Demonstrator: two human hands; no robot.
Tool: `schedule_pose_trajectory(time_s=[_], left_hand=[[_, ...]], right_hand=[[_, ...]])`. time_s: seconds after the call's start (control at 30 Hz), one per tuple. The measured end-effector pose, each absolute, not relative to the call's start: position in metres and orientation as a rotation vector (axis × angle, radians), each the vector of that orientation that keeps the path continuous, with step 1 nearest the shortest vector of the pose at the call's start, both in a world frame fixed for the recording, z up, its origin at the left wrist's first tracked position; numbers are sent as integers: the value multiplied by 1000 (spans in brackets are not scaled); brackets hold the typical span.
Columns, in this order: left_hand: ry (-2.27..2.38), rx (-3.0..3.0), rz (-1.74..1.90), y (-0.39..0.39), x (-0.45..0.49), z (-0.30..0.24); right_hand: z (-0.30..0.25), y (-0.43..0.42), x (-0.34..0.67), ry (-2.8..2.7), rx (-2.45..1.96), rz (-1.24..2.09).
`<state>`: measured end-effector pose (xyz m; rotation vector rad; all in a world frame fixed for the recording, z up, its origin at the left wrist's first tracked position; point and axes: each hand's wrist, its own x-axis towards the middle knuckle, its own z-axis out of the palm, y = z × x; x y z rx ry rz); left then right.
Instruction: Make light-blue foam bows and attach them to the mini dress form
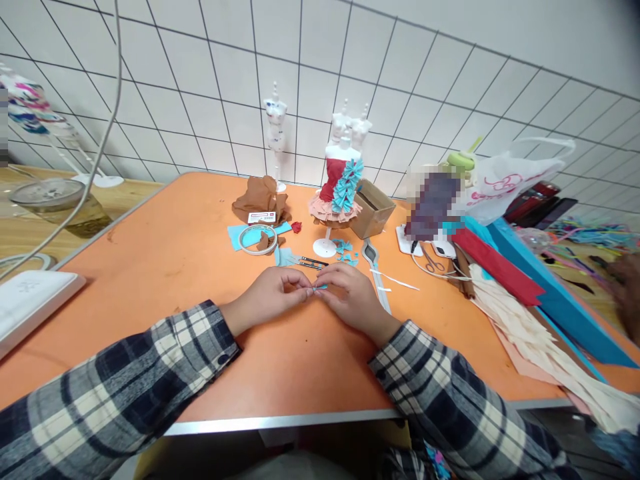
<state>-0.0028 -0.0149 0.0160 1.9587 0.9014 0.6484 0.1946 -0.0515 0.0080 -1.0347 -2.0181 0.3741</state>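
My left hand (273, 293) and my right hand (350, 297) meet over the middle of the orange table (175, 267), fingertips pinched together on a small blue scrap (320, 287). Both sleeves are plaid. Just beyond my hands lie small snips (310, 262) and several blue cut pieces (345, 250). Behind those stands a miniature mannequin (340, 187) in a red bodice with blue ruffles and a pink skirt.
A tape roll (257, 239) and brown fabric (260, 197) lie left of the mannequin, a cardboard box (373, 210) right of it. Stacked red, blue and cream sheets (520, 293) fill the right side. A white device (30, 300) sits at left. Bare mannequins (276, 127) stand by the tiled wall.
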Motion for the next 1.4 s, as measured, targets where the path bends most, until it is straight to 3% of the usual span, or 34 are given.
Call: schedule_pose_trajectory(time_s=[0.43,0.6,0.83,1.23,1.4], left_hand=[[759,1251,667,-17,-1,15],[903,1400,790,-15,-1,16],[1117,1905,850,-19,1,20],[1024,2167,919,-23,1,18],[997,2305,916,-20,-2,16]], right_hand=[[21,-59,202,-2212,-859,-85],[22,-62,195,-1821,-1103,280],[8,-61,173,-1329,-1225,1354],[6,-59,174,-956,-1122,1659],[3,-56,178,-1065,-1187,1495]])
